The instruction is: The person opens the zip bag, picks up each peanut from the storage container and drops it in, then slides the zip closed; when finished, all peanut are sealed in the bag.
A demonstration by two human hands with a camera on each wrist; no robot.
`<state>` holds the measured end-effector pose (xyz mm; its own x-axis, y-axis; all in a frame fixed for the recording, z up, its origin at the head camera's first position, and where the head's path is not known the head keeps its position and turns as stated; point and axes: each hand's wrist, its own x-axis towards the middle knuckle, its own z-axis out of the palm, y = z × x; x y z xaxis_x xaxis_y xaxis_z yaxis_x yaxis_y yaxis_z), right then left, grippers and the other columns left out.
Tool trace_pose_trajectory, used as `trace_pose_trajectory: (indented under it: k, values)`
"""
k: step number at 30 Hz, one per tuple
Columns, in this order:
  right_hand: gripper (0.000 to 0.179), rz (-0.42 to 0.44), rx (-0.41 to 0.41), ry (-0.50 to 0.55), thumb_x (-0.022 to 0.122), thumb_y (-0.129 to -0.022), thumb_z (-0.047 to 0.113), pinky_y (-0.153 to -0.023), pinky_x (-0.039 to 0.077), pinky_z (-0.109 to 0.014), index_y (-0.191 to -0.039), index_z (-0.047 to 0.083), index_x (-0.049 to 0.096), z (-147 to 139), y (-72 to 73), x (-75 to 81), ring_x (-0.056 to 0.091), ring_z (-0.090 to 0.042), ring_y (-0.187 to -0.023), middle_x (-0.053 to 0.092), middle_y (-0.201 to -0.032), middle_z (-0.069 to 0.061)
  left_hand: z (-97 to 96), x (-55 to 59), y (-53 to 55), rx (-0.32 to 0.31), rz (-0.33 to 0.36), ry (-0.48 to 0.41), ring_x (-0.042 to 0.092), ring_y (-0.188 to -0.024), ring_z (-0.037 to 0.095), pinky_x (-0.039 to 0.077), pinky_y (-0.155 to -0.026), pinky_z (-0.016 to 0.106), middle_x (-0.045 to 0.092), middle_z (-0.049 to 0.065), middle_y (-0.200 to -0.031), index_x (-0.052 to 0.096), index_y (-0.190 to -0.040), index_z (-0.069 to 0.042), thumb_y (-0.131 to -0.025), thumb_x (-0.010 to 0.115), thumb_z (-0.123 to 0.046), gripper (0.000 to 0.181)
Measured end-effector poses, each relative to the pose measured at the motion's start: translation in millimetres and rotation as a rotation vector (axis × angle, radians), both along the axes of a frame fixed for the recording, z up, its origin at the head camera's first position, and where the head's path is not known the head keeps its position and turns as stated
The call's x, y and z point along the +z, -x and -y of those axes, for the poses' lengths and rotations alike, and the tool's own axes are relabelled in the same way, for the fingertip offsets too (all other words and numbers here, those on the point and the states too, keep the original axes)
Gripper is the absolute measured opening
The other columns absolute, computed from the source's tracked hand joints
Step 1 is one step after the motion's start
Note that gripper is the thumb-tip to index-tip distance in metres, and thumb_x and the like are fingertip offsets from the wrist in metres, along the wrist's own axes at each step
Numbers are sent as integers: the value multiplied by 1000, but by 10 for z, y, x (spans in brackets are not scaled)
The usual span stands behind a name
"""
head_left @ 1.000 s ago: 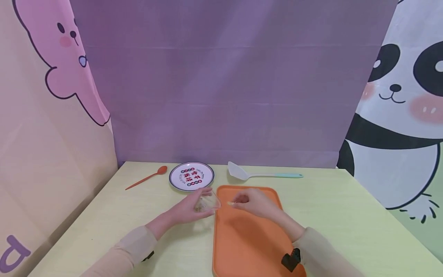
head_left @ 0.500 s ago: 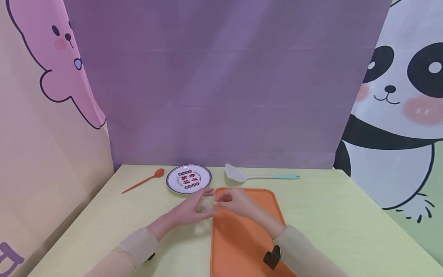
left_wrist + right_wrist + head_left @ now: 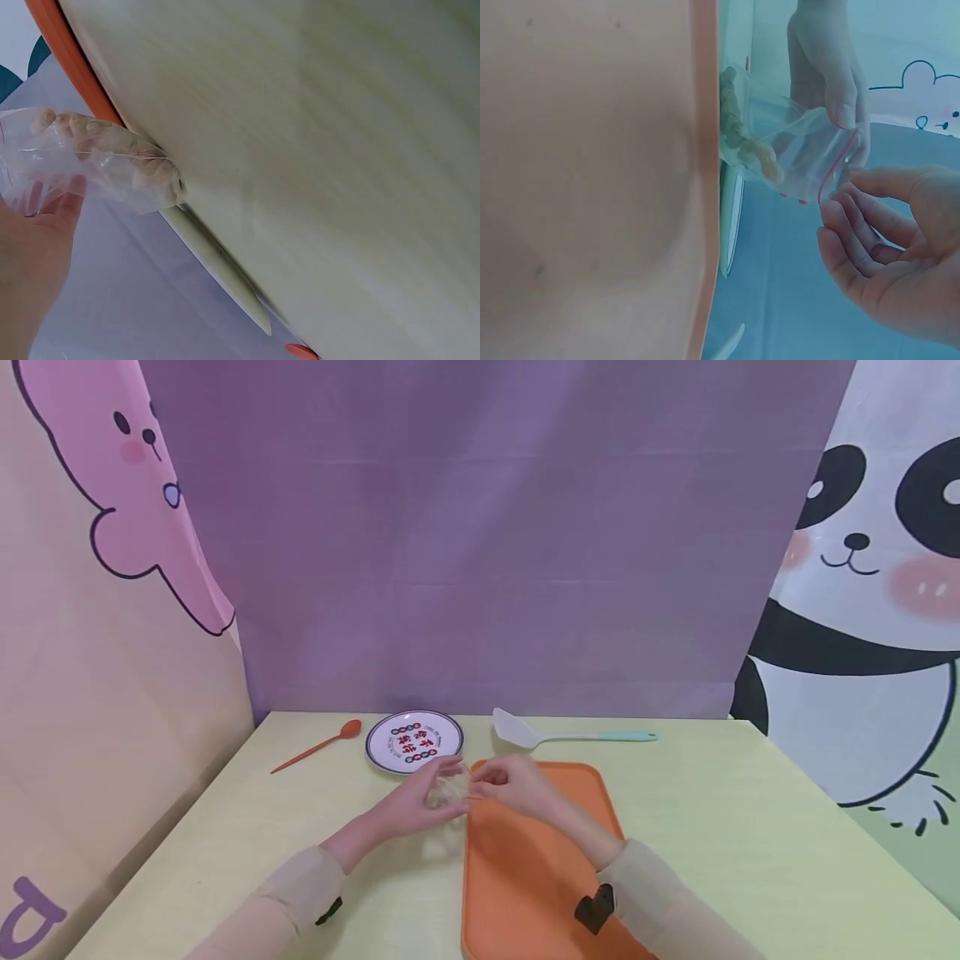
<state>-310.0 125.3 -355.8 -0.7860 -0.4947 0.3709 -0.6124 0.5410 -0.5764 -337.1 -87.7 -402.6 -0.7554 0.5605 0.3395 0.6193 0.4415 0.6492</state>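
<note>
My left hand [image 3: 408, 803] holds a clear zip bag [image 3: 452, 788] over the left edge of the orange tray [image 3: 540, 868]. Thumb and fingers stand on either side of it. Tan, lumpy pieces [image 3: 154, 169] lie bunched at the bag's bottom in the left wrist view. My right hand [image 3: 520, 787] has come up to the bag's mouth from the right. In the right wrist view its thumb and forefinger pinch the mouth's edge beside the red zip line [image 3: 836, 169], the other fingers curled below.
A white plate [image 3: 382, 750] with red lettering stands behind the left hand. An orange-red spoon [image 3: 322, 744] lies to its left. At the back right lies a white spatula [image 3: 517, 730] with a mint-green handle. A purple cloth [image 3: 480, 568] hangs behind the table.
My right hand has moved left from over the tray, where its fingertips pinched a small pale piece, to the mouth of the bag. The left hand has stayed nearly in place with the bag.
</note>
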Motion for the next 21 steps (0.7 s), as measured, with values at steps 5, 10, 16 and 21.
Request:
trace_pose_trajectory:
  k: [5,10,16,21]
  values:
    - [17,21,35,4,64,-87,13,-64,51,-21,-97,0,70,-71,-56,62,59,-7,-69,71,-86,-7,9,3,-7,1,14,-6,46,-128,18,37,-108,42,49,2,-138,34,-142,-13,-81,69,-47,78]
    - [20,166,52,-74,62,-90,19,-70,49,-22,-107,12,68,-127,-93,61,58,-9,-76,70,-92,0,23,18,-8,8,-12,2,48,-124,20,38,-106,43,51,3,-135,36,-141,-12,-79,72,-44,78]
    - [19,255,148,-130,63,-89,17,-78,50,-24,-107,21,67,-120,-79,-31,61,-11,-82,68,-95,2,36,9,8,-10,-4,-27,51,-121,22,42,-103,43,53,6,-133,37,-140,-9,-79,75,-37,78]
    - [20,234,138,-89,65,-88,26,-85,51,-28,-106,17,67,-78,-70,-47,64,-12,-92,68,-100,5,58,14,52,-14,17,-113,55,-115,23,45,-99,41,55,10,-131,43,-136,-7,-99,47,-31,45]
